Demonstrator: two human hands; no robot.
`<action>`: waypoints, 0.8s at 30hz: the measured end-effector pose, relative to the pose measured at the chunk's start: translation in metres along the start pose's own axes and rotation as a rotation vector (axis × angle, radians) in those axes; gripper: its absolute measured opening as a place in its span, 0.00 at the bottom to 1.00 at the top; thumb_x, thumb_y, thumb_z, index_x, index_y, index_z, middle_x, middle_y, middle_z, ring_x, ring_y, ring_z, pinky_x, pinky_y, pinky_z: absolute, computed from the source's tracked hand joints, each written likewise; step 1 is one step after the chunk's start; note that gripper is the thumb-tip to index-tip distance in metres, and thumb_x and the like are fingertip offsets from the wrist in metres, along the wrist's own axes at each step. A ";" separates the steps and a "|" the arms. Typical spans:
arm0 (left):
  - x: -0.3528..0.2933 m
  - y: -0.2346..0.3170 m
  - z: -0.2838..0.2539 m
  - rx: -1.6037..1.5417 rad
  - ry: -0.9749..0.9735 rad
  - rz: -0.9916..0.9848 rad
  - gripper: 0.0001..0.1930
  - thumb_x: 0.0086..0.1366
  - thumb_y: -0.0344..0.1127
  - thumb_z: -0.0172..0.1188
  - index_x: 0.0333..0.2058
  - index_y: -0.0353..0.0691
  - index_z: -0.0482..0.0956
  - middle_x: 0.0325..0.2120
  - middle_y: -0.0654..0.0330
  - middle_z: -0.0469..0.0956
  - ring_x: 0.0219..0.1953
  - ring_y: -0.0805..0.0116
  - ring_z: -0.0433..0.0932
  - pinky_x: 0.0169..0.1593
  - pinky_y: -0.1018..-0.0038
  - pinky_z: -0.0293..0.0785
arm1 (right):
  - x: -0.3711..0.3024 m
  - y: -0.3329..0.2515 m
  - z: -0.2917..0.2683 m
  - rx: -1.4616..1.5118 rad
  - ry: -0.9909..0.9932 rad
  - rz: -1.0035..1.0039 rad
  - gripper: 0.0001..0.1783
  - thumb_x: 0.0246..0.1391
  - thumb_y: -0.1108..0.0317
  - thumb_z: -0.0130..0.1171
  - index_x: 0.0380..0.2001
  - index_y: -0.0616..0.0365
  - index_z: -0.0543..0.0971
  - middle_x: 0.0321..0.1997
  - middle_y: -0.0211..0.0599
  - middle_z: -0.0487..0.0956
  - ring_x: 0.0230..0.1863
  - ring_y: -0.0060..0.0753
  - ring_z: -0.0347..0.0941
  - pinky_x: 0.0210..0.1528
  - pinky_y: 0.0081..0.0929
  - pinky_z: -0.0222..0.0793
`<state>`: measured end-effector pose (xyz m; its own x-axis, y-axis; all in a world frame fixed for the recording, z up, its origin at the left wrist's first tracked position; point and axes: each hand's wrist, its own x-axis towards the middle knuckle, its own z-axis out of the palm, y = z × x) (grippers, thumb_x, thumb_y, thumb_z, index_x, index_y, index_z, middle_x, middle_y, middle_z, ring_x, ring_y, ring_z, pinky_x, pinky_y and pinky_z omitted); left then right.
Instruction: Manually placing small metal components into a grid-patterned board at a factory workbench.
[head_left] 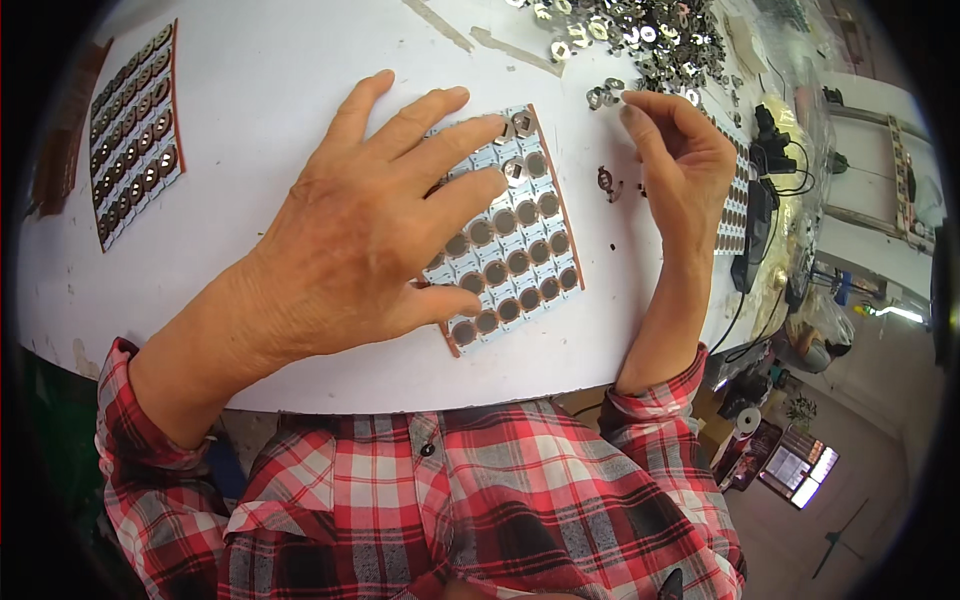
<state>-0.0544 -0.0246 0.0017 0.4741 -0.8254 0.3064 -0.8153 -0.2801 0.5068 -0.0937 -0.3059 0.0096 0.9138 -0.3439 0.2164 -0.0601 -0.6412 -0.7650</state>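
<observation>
White tabletop point(280, 60) fills most of what we see, its near edge curving just above our red plaid shirt point(480, 500), with floor and clutter dropping away past the right edge. Plenty of bare white lies between the panels on it, especially up the middle and to the left of our hands.

We have our left hand point(370, 230) flat and spread wide, fingers apart, pressing down on the panel of round sockets point(510, 250). That panel sits in the middle of the table, a pale rectangle with copper-coloured borders; its long axis runs from the near edge away from us, tilted a little to the left at the far end. Our fingertips reach its far end, the thumb lies across its near left part, and its right half shows uncovered.

Our right hand point(680, 170) is raised just right of the panel, fingers curled together, thumb and forefinger pinched near a small metal ring point(600, 97); we cannot tell if they actually grip anything.

Far left, a second filled panel point(135, 130) lies well apart, its long axis also running away from us. A third panel point(738, 200) peeks out behind our right hand at the table's right edge, beside black cables point(770, 160).

Up top, a loose heap of shiny metal rings point(640, 35) spreads toward the far right. One small dark part point(606, 180) lies alone between the central panel and our right hand.
</observation>
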 end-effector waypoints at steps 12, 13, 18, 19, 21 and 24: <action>0.001 -0.005 -0.003 -0.020 -0.025 0.013 0.41 0.35 0.46 0.82 0.51 0.39 0.80 0.63 0.48 0.73 0.69 0.46 0.68 0.70 0.38 0.56 | 0.009 0.014 0.010 -0.232 -0.041 -0.375 0.05 0.64 0.75 0.63 0.41 0.59 0.84 0.36 0.26 0.81 0.35 0.15 0.73 0.36 0.15 0.68; 0.000 -0.005 -0.002 -0.018 -0.027 0.004 0.41 0.35 0.46 0.82 0.51 0.39 0.80 0.63 0.48 0.73 0.69 0.46 0.68 0.70 0.38 0.56 | 0.008 0.013 0.012 -0.225 -0.047 -0.375 0.05 0.64 0.75 0.63 0.41 0.59 0.84 0.36 0.26 0.81 0.35 0.15 0.73 0.36 0.15 0.68; 0.001 -0.005 -0.002 -0.061 0.019 0.019 0.39 0.35 0.42 0.81 0.50 0.37 0.80 0.62 0.49 0.74 0.68 0.47 0.68 0.70 0.39 0.57 | -0.008 -0.021 0.003 0.379 -0.211 0.133 0.07 0.68 0.72 0.60 0.45 0.64 0.82 0.35 0.32 0.82 0.28 0.15 0.75 0.25 0.14 0.69; 0.001 -0.004 0.000 -0.062 0.015 0.015 0.39 0.35 0.42 0.81 0.50 0.37 0.80 0.62 0.49 0.74 0.68 0.47 0.68 0.70 0.39 0.57 | -0.010 -0.023 0.004 0.479 -0.284 0.191 0.08 0.67 0.74 0.61 0.45 0.66 0.81 0.35 0.33 0.83 0.27 0.15 0.76 0.23 0.12 0.70; 0.001 -0.003 0.003 -0.095 0.052 0.051 0.37 0.35 0.40 0.80 0.49 0.37 0.81 0.61 0.50 0.75 0.68 0.47 0.69 0.70 0.39 0.58 | -0.013 -0.024 0.010 0.533 -0.308 0.203 0.09 0.65 0.77 0.61 0.47 0.69 0.80 0.34 0.34 0.83 0.26 0.16 0.77 0.23 0.13 0.71; -0.002 -0.001 0.002 -0.091 -0.013 0.047 0.36 0.35 0.38 0.80 0.48 0.37 0.81 0.59 0.51 0.76 0.67 0.48 0.70 0.70 0.38 0.58 | -0.019 -0.030 0.015 0.446 -0.428 0.203 0.10 0.62 0.82 0.60 0.46 0.70 0.80 0.36 0.34 0.84 0.30 0.15 0.78 0.29 0.13 0.74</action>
<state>-0.0549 -0.0236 -0.0009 0.4313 -0.8431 0.3212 -0.8027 -0.1962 0.5632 -0.1032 -0.2702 0.0192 0.9867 -0.0654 -0.1488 -0.1595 -0.2141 -0.9637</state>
